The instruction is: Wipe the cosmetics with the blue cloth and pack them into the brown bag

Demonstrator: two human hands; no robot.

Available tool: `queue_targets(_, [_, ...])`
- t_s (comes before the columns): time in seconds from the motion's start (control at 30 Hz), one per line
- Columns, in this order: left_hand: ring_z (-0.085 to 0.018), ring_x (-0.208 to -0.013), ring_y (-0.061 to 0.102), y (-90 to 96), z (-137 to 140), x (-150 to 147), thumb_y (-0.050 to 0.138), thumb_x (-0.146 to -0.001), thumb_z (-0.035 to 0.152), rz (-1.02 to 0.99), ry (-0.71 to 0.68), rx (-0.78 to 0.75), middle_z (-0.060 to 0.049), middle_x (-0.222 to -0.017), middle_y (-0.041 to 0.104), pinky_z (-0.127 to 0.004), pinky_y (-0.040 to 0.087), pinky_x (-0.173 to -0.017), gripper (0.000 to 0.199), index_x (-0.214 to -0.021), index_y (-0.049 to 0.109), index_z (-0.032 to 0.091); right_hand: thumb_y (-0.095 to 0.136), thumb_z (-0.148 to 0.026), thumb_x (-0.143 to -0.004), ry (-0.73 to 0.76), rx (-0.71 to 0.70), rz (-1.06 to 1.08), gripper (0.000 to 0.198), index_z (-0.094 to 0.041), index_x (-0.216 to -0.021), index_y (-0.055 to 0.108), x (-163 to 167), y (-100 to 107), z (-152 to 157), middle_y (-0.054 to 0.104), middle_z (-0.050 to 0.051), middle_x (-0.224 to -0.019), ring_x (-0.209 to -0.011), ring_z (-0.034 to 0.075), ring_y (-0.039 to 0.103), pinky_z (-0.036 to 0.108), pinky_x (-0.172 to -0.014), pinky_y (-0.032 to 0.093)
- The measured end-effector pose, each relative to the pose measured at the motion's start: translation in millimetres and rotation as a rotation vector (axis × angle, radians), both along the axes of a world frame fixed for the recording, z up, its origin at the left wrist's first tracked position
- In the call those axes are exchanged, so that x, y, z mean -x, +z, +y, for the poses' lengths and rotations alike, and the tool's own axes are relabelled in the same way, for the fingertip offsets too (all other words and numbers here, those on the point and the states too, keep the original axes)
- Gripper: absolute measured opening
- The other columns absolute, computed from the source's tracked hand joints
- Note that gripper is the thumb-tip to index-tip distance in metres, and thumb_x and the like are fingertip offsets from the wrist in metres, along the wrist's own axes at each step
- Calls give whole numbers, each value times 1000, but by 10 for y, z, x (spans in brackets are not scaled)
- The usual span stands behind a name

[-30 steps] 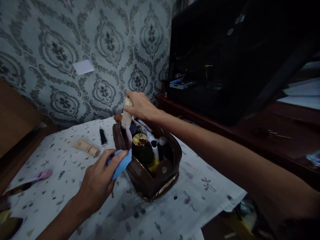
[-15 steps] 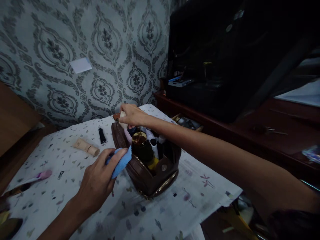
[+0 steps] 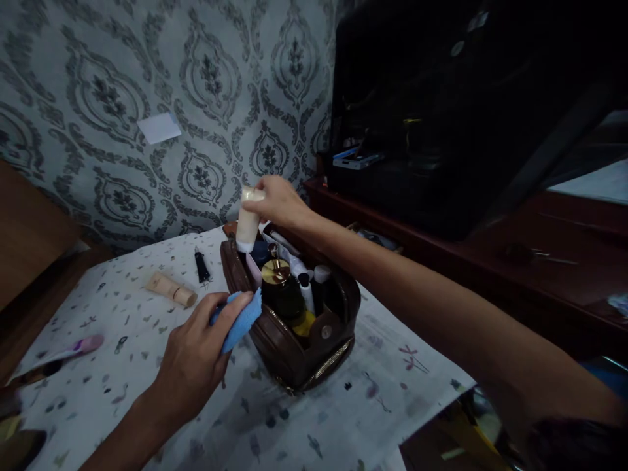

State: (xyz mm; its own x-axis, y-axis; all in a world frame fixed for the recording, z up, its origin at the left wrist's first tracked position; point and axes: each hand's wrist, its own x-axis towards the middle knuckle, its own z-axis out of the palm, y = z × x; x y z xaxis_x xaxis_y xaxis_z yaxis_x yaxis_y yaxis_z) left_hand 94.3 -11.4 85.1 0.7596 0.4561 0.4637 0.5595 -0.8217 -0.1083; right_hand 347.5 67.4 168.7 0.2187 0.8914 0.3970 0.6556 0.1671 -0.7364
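Note:
My right hand grips a cream-coloured tube, its white cap pointing down, above the far left end of a brown toiletry bag. The bag stands unzipped. Inside it I see a dark bottle with a gold top, a white tube with a black cap and several other items, partly hidden. My left hand pinches a folded light-blue cloth close to the bag's near left side.
A beige tube and a small black tube lie on the patterned cloth left of the bag. Brushes rest at the far left. A television stands on a dark red cabinet at right.
My right hand has risen out of the bag's far end, lifting the cream tube into view. My left hand with the blue cloth has barely moved.

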Motion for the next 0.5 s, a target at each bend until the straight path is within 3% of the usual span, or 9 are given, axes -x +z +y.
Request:
queue_targets(0.07, [-18, -80, 59, -3, -1, -6, 38, -83, 5, -4, -2, -13, -10, -117, 56, -22, 41, -51, 68, -147, 38, 29, 64, -31, -82, -55, -135, 273, 17, -16, -87, 58, -142, 54, 18, 61, 4, -78, -78, 20, 65, 33, -76, 55])
queue_targets(0.13, [-19, -79, 59, -6, -4, -17, 38, -84, 6, -7, -4, -28, -11, -117, 57, -22, 40, -50, 66, -147, 38, 28, 54, -36, -91, -13, -209, 642, 21, -16, -97, 57, -266, 80, 18, 61, 4, -84, -85, 18, 65, 35, -80, 56])
queue_targets(0.3, [-18, -74, 59, -2, -12, -56, 37, -86, 6, -16, 0, -22, -11, -117, 58, -22, 38, -47, 65, -146, 37, 30, 48, -37, -99, 165, -165, 1337, 22, -22, -115, 48, -332, 96, -12, 62, 3, -96, -88, 18, 66, 40, -74, 60])
queue_targets(0.4, [-18, -73, 59, 8, -16, -65, 37, -84, 5, -22, -9, -14, -11, -117, 58, -22, 37, -47, 66, -146, 37, 30, 43, -32, -102, 143, -72, 1506, 19, -19, -116, 47, -273, 173, -15, 60, 4, -90, -82, 16, 65, 32, -67, 61])
queue_targets(0.5, [-18, -74, 59, 11, -14, -66, 37, -84, 5, -24, -3, 2, -11, -120, 57, -22, 38, -48, 68, -147, 37, 30, 37, -32, -105, 123, -115, 1399, 22, -17, -116, 48, -229, 253, -28, 59, 2, -83, -77, 14, 64, 25, -66, 60])
